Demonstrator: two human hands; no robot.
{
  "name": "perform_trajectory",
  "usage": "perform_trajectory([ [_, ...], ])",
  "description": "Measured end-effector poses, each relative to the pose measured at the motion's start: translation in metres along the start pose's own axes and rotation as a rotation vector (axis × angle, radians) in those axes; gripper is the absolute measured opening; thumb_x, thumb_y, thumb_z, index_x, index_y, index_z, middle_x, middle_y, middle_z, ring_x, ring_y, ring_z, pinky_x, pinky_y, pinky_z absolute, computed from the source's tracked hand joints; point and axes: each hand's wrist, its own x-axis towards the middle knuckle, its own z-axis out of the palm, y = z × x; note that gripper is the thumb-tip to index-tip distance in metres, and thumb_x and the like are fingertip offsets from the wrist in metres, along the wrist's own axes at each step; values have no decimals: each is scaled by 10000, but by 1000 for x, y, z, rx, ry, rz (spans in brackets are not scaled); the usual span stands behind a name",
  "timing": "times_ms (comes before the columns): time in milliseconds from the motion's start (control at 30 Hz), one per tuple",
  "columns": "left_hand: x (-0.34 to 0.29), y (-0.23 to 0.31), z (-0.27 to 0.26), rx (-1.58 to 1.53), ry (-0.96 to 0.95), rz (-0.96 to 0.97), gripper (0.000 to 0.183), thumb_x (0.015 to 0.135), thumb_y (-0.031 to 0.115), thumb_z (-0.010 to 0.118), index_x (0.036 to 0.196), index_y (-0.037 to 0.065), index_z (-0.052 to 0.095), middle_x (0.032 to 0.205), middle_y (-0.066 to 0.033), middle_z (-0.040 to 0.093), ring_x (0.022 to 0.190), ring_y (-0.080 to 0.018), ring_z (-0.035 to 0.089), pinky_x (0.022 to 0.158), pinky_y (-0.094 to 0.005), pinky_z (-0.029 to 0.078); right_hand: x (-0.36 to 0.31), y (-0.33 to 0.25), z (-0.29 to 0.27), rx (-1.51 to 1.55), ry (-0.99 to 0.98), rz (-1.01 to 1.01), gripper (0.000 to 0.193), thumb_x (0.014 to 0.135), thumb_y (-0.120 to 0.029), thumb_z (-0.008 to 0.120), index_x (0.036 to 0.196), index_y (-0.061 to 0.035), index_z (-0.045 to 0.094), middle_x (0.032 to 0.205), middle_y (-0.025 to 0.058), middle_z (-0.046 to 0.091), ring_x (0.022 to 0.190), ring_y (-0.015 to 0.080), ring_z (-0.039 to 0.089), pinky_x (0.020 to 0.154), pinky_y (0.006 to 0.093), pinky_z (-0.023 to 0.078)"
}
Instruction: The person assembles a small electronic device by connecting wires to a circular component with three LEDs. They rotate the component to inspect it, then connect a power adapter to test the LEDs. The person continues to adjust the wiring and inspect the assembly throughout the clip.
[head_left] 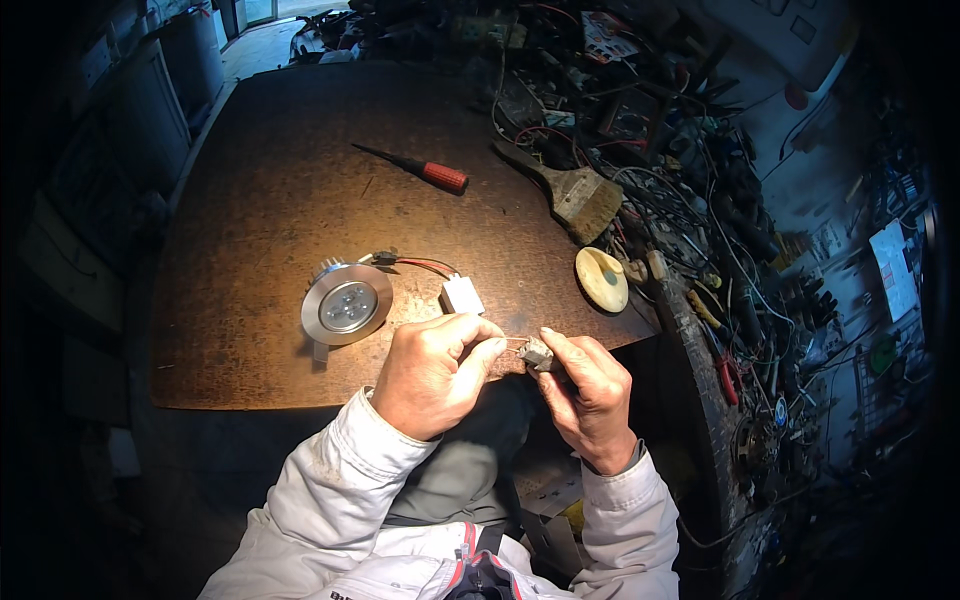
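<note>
Over the table's front edge, my left hand [435,370] pinches thin copper-coloured wire [514,339] between thumb and forefinger. The wire reaches to a small grey block [537,353], worn-looking, that my right hand [592,392] grips with its fingertips; I cannot make out its exact kind. Just beyond my left hand lies a small white box [462,295], joined by red and dark leads with a black connector [384,258] to a round silver LED downlight [348,304]. What the wire beneath my left fingers runs to is hidden.
A screwdriver with a red handle [443,177] lies farther back on the brown wooden table [260,180]. To the right are a wide brush [585,200] and a cream-coloured disc [602,280]. Tangled cables [660,190] and tools crowd the right side.
</note>
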Motion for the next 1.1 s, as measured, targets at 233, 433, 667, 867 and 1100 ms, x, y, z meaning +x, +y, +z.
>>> perform_trajectory([
  [233, 1, 1, -1, 31, -27, 12, 59, 956, 44, 754, 985, -7, 760, 852, -176, 755, 746, -316, 759, 674, -384, 577, 0, 4, 2, -39, 6, -57, 560, 744, 82, 826, 1290, 2, 731, 965, 149, 721, 807, 319, 711, 709, 400, 587],
  [433, 1, 6, -2, 26, -26, -12, 56, 953, 45, 756, 967, -9, 760, 837, -178, 751, 736, -325, 754, 673, -386, 577, 1, 5, 4, -39, -7, -71, 578, 745, 82, 824, 1308, 2, 721, 967, 150, 719, 810, 321, 712, 710, 406, 589],
  [667, 2, 4, 0, 77, -16, 21, 52, 957, 48, 750, 952, -3, 753, 832, -178, 747, 737, -331, 753, 674, -395, 579, 1, 5, 5, -50, -8, -59, 571, 749, 78, 822, 1305, 4, 716, 972, 154, 720, 810, 333, 720, 706, 412, 592],
  [867, 3, 4, -2, 74, -52, -21, 55, 980, 51, 729, 955, 3, 729, 791, -160, 735, 694, -304, 746, 643, -400, 570, 3, 4, 10, -124, 46, -97, 546, 752, 87, 814, 1283, -3, 726, 967, 152, 723, 791, 329, 729, 692, 404, 595],
  [1100, 3, 3, -3, -14, -112, -97, 102, 1042, 47, 691, 1014, -40, 737, 759, -73, 748, 639, -103, 691, 583, -281, 538, 3, 3, 9, -25, 47, -62, 541, 746, 103, 815, 1269, -12, 737, 966, 155, 731, 802, 319, 735, 708, 391, 598],
])
